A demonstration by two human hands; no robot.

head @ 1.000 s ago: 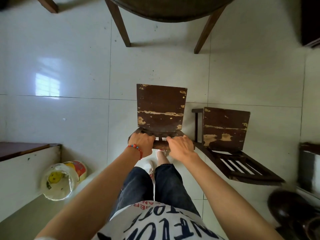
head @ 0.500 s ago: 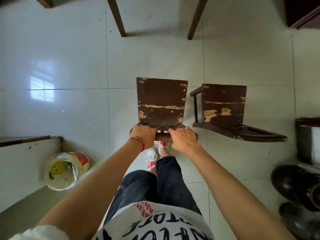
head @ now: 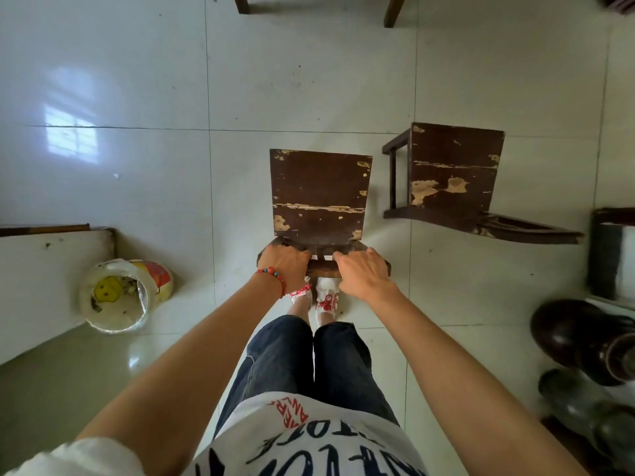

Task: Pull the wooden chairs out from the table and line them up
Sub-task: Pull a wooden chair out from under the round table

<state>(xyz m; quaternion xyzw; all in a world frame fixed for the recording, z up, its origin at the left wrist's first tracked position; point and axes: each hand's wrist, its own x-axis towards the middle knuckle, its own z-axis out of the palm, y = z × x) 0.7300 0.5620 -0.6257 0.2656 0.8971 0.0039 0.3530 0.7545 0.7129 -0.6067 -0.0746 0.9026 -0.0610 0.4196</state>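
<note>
Since a second ago, the held chair and both hands have been drawn back from the table, whose legs (head: 391, 10) now show only at the top edge. The left hand (head: 283, 261) and right hand (head: 362, 271) are curled round the backrest's top rail of the worn dark-brown wooden chair (head: 319, 194), one grip at each end. A second worn dark-brown wooden chair (head: 453, 170) stands just beside it, slightly further off. The held chair is judged rigid and moderately heavy; the top rail is the soundest hold.

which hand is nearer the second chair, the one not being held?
Right. The right hand grips the held chair's backrest on the side facing the second chair; the left hand grips the far side.
</note>
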